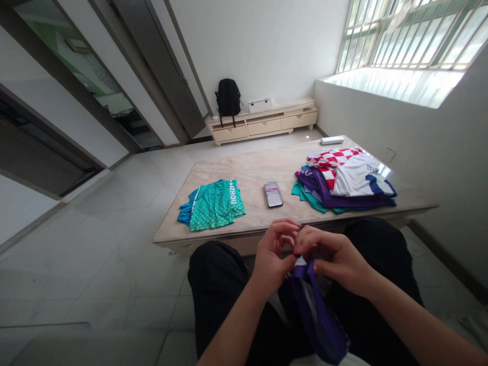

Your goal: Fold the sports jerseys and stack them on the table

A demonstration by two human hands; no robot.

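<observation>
A purple garment (320,320) hangs down between my knees, pinched at its top edge by both hands. My left hand (276,254) grips it from the left, thumb pressed to the cloth and fingers curled. From the other side, my right hand (331,256) holds the same edge, its fingertips meeting those of the left. A small white patch shows at the gripped edge. Whether it is shorts or a shirt, I cannot tell. Just beyond my hands, a phone (273,194) lies face up on the table (224,168).
Teal patterned garments with blue ones beneath (213,206) lie at the table's left. A stack of jerseys (354,178), the top one white with red checks, sits on the right. Behind it is a white oblong object (332,140). A low cabinet (263,124) bears a black backpack (229,96).
</observation>
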